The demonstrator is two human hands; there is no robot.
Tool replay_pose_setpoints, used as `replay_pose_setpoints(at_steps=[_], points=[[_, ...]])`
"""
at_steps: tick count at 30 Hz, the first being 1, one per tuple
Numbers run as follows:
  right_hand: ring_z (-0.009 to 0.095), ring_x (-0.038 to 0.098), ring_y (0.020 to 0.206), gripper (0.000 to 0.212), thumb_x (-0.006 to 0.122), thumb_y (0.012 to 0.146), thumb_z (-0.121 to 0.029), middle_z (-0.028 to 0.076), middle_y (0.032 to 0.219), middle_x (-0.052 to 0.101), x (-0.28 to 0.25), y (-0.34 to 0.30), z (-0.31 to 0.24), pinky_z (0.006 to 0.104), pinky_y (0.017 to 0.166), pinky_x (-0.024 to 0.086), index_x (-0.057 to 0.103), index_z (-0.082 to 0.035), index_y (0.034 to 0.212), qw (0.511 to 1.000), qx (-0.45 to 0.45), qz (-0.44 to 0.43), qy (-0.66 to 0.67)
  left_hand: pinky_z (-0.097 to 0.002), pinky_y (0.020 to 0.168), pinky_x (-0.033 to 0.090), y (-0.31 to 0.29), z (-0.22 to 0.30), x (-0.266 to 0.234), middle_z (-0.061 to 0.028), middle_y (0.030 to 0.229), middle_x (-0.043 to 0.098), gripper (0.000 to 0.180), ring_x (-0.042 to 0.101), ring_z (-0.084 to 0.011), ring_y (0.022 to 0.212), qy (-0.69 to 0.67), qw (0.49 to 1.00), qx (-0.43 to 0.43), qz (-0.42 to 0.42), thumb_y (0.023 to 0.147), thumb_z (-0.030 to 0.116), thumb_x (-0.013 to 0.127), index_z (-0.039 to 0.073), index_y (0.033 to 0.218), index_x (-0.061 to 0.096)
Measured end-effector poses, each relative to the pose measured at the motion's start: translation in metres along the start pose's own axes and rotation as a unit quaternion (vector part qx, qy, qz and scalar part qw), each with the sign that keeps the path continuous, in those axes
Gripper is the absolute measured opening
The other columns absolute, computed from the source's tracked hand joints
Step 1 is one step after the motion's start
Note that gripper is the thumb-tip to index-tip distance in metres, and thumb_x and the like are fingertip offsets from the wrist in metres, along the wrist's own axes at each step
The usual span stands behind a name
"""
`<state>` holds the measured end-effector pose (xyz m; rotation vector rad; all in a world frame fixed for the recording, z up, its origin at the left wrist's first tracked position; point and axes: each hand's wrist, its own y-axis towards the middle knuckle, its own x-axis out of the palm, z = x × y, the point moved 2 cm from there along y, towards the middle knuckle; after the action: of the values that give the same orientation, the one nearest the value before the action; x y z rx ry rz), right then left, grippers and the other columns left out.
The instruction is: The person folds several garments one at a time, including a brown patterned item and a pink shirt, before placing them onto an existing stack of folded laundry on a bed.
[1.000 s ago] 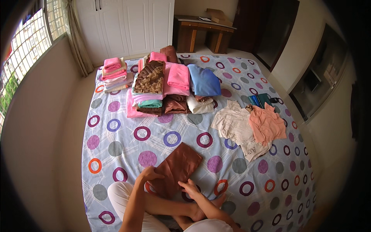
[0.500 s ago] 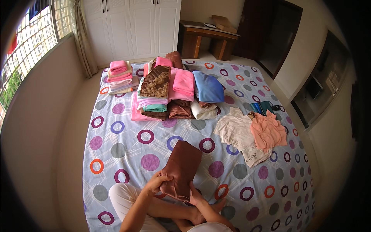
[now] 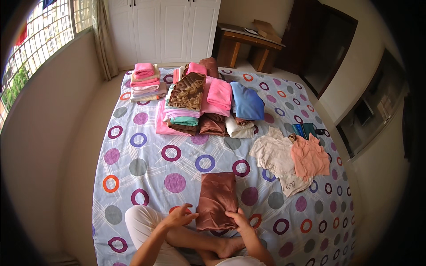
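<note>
A folded piece of shiny brown satin cloth (image 3: 217,199) lies on the bed in front of my crossed legs, its longer side running away from me. My right hand (image 3: 239,220) grips its near right edge, thumb on top and the other fingers out of sight. Beside its left edge, my left hand (image 3: 179,216) is open, fingers apart, the tips close to the cloth. Whether they touch it I cannot tell.
Stacks of folded clothes (image 3: 186,91) stand at the far side of the patterned bed (image 3: 146,166), with a smaller pile (image 3: 144,82) to their left. A cream shirt (image 3: 273,153) and a peach top (image 3: 309,157) lie unfolded on the right, near a dark green item (image 3: 304,129).
The brown cloth has come down from a tilted hold to lie flat and straighter on the bed. My left hand has let go of it; the right has moved to its near right edge.
</note>
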<state>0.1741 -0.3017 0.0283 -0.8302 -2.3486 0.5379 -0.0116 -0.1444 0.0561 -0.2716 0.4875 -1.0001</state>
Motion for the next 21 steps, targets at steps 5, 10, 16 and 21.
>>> replay_pose_setpoints(at_steps=[5,10,16,21], points=[[0.019,0.048,0.095,0.054,0.054,0.067,0.001,0.010,0.108,0.047,-0.030,-0.007,-0.066,0.0282,0.082,0.039,0.036,-0.002,0.117,0.994,-0.096,0.013,-0.053,-0.0303,0.085,0.036,-0.037,-0.006,-0.114,-0.0112,0.112,0.047,0.040,0.043,-0.0165,0.104,-0.189,0.964,0.042,0.184,0.077,0.012,0.056,0.005,0.114,0.041],[0.018,0.046,0.094,0.057,0.047,0.062,0.004,0.007,0.107,0.047,-0.041,0.018,-0.119,0.0269,0.081,0.038,0.036,-0.003,0.118,0.978,-0.137,0.014,-0.156,-0.0424,0.093,0.023,-0.059,-0.138,-0.165,-0.0170,0.122,0.034,0.050,0.029,-0.0315,0.115,0.163,0.868,-0.090,0.460,0.077,0.025,0.053,0.000,0.117,0.036],[0.019,0.048,0.096,0.055,0.043,0.063,0.007,0.009,0.108,0.047,0.038,0.076,-0.224,0.0283,0.084,0.037,0.036,0.000,0.116,0.961,-0.176,-0.087,-0.197,-0.0489,0.097,0.007,-0.084,-0.217,-0.109,-0.0119,0.135,0.015,0.066,0.011,-0.0332,0.123,0.402,0.741,-0.260,0.471,0.072,0.036,0.053,0.006,0.125,0.028],[0.022,0.049,0.097,0.053,0.042,0.066,0.008,0.012,0.111,0.046,0.113,0.132,-0.337,0.0303,0.085,0.039,0.033,0.001,0.117,0.928,-0.292,-0.158,-0.168,-0.0471,0.098,0.004,-0.077,-0.196,-0.101,-0.0077,0.136,0.014,0.065,0.010,-0.0290,0.125,0.372,0.755,-0.267,0.469,0.071,0.033,0.052,0.008,0.126,0.027]])
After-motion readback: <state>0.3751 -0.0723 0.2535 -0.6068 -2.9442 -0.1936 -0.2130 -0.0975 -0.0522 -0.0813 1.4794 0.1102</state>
